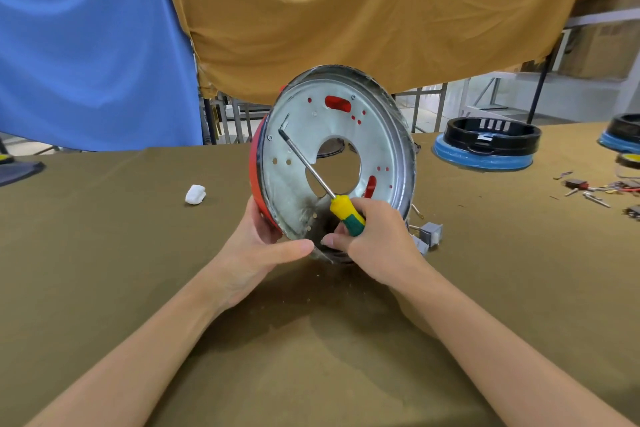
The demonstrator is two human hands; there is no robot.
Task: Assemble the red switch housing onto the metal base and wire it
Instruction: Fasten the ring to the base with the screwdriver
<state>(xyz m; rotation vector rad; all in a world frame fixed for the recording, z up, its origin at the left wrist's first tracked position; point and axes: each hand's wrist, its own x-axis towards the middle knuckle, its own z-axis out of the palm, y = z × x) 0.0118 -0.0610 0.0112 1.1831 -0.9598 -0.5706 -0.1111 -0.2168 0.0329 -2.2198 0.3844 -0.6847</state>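
Brown table (104, 270): one metal base (311, 135), one screwdriver (322, 184), two hands

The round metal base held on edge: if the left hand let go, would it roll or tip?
Probably both. The metal base is circular and stands on its rim, so it could roll. It looks thin and dished, likely toppling flat. Only the left hand steadies it; the right hand holds the screwdriver.

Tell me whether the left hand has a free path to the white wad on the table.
Probably not yet: the left hand grips the metal base, holding it upright. The table between it and the white wad looks bare.
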